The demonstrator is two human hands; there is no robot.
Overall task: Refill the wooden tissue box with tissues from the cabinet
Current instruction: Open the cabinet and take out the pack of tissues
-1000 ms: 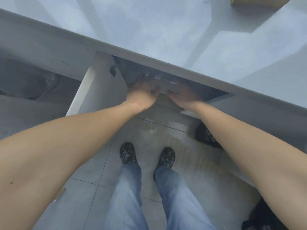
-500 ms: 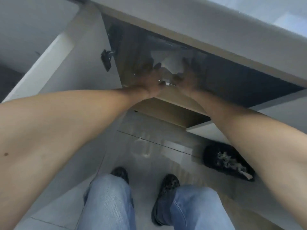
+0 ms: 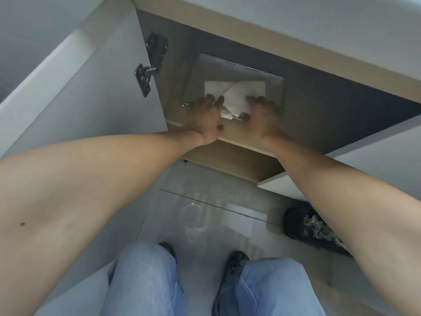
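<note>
Left fingers: the left hand [image 3: 205, 115] reaches into the open cabinet [image 3: 319, 106], its fingers curled over the near-left edge of the tissues [image 3: 237, 93]; whether they pinch the stack or only rest on it is blurred.
Right fingers: the right hand [image 3: 262, 115] mirrors it, fingers bent onto the near-right edge of the same white stack, thumb side hidden.
Between the fingers: a folded top sheet shows, lying in a shallow grey tray [image 3: 239, 65] on the cabinet shelf.
Beyond the fingers: dark cabinet interior to the right; to the left the open door [image 3: 91, 87] with its hinge [image 3: 148, 69].
Below the hands: tiled floor, jeans, shoes, and a dark bin [image 3: 303, 226] to the right.
Wooden tissue box: not in view.
Step in hand: probably gathering tissues from the cabinet.
Next move: likely needs a firm two-sided squeeze, then lifting the stack clear of the tray rim without shedding sheets.
</note>
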